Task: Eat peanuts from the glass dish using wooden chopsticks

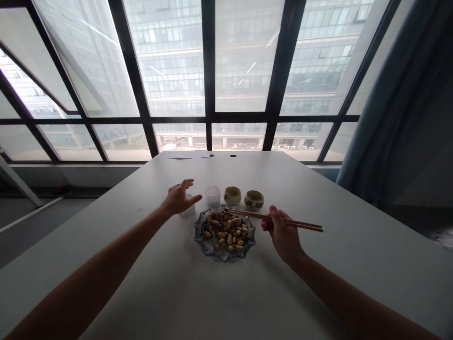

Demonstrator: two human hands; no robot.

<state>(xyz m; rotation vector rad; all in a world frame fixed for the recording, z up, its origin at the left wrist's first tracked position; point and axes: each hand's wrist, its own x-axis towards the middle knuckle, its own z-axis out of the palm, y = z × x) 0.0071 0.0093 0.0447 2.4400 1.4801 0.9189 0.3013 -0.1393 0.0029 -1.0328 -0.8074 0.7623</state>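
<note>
In my right hand (283, 234) is a pair of wooden chopsticks (293, 223), their tips over the far rim of a clear glass dish (226, 256). Nuts of several kinds, some like peanuts and some like pistachios (231, 236), fill the dish. My left hand (179, 198) hovers with thumb and fingers apart at a translucent white cup (189, 210), partly hiding it; whether it touches the cup I cannot tell. To the right stand a second translucent cup (213, 195) and two small cream ceramic cups, one (232, 195) beside the other (254, 200), both with dark written characters.
Everything stands on a long white table (148, 278). Papers (184, 154) lie at its far end, near two round holes. Large dark-framed windows rise beyond, and a blue-grey curtain (378, 113) hangs at the right.
</note>
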